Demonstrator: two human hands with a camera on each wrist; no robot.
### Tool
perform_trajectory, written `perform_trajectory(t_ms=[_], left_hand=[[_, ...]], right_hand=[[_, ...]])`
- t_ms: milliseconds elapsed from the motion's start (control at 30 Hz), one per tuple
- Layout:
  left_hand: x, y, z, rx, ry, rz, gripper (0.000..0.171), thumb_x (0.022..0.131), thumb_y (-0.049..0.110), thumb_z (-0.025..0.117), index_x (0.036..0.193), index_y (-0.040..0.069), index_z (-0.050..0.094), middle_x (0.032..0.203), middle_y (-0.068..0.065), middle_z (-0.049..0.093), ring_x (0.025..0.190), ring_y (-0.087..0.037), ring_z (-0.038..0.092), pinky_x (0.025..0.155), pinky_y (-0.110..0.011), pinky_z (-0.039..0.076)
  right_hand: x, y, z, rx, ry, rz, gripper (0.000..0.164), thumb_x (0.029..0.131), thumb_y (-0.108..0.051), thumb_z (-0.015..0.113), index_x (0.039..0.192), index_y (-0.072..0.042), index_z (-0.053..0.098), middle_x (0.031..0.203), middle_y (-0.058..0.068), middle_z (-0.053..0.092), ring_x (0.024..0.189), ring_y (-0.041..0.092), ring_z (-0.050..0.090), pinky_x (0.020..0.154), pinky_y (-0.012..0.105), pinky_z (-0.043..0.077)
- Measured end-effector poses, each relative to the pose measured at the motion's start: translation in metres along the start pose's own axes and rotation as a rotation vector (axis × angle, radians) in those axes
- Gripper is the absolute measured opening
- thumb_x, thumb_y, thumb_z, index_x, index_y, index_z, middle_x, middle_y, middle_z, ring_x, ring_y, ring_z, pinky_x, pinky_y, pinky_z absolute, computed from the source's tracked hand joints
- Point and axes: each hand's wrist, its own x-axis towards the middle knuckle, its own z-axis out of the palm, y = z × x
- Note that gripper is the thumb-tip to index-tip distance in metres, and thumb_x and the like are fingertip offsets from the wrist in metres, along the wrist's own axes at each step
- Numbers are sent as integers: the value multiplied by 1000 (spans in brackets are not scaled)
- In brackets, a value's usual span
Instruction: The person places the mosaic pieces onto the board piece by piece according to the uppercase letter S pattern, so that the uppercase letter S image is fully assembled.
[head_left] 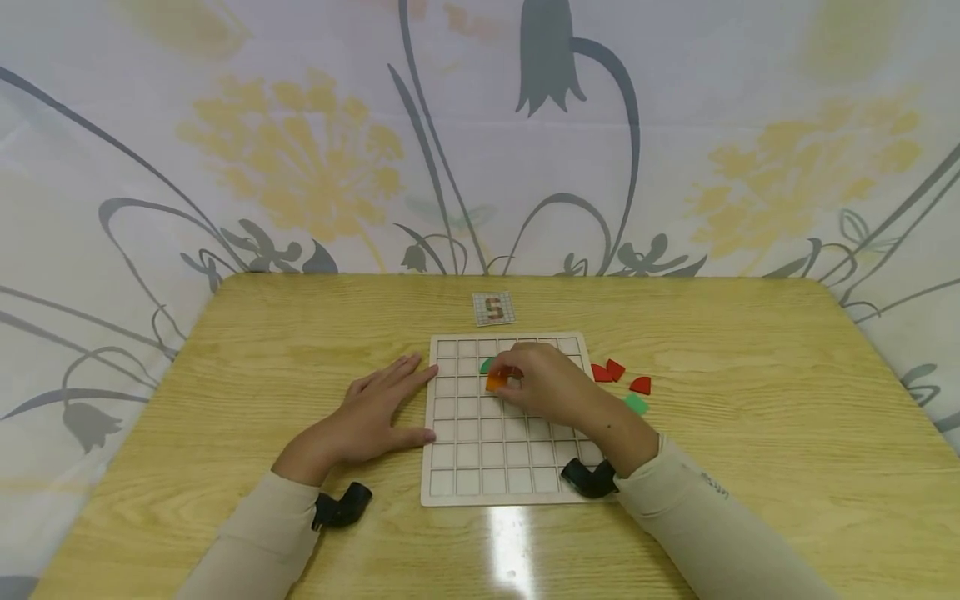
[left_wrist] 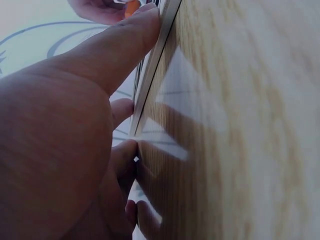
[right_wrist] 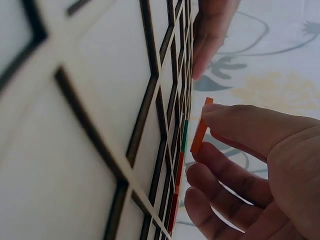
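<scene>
My right hand (head_left: 543,385) pinches a small orange tile (head_left: 496,382) between thumb and fingers, close over the upper part of a pale wooden grid board (head_left: 480,481). In the right wrist view that orange tile (right_wrist: 202,127) is held on edge, a little off the board. Beyond it a green tile (right_wrist: 185,134), an orange tile (right_wrist: 180,167) and a red tile (right_wrist: 174,207) lie in the grid. From the head, only part of the green tile (head_left: 486,365) shows beside my fingers. My left hand (head_left: 375,417) lies with spread fingers, its thumb and fingertips at the board's left edge.
Right of the board lie several red tiles (head_left: 641,385) with rounded edges and a green tile (head_left: 636,404). A small card (head_left: 493,308) with an S-shaped pattern lies behind the board on the wooden table (head_left: 300,333). A flower-patterned cloth (head_left: 480,125) hangs behind.
</scene>
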Motion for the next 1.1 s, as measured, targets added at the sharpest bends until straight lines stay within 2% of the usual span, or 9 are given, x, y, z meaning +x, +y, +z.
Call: perform_trajectory(t_ms=[200, 467, 633, 867, 1100], left_hand=[[0, 0, -1, -3, -7, -9, 86, 90, 49, 71, 160, 23, 28, 169, -9, 13, 157, -32, 10, 115, -66, 13], [0, 1, -1, -12, -9, -4, 86, 90, 49, 71, 160, 23, 28, 169, -9, 13, 157, -32, 9, 115, -66, 12], [0, 1, -2, -16, -12, -7, 86, 90, 48, 71, 160, 22, 28, 169, -10, 13, 157, -32, 9, 115, -66, 11], [0, 2, -2, -10, -7, -10, 86, 90, 48, 72, 160, 22, 28, 169, -10, 13, 157, -33, 9, 115, -66, 12], [1, 1, 0, 9, -4, -10, 86, 90, 49, 71, 160, 23, 29, 169, -9, 14, 157, -32, 11, 114, -66, 14]], right_hand=[[1, 2, 2, -22, -7, -35, 19, 88, -17, 79, 106, -12, 76, 93, -4, 70, 81, 12, 58, 74, 26, 49], [0, 3, 2, -28, -6, -34, 16, 88, -16, 79, 103, -13, 76, 92, -4, 71, 80, 14, 58, 74, 27, 48], [0, 3, 3, -53, 8, -62, 13, 88, -17, 79, 99, -12, 79, 94, -3, 75, 84, 13, 63, 77, 30, 52], [0, 3, 5, -148, 28, -160, 7, 89, -15, 77, 93, -10, 81, 98, 2, 76, 93, 17, 70, 87, 36, 56], [-3, -1, 6, -226, 26, -163, 12, 89, -16, 77, 99, -11, 81, 106, 3, 74, 100, 20, 67, 88, 36, 56]])
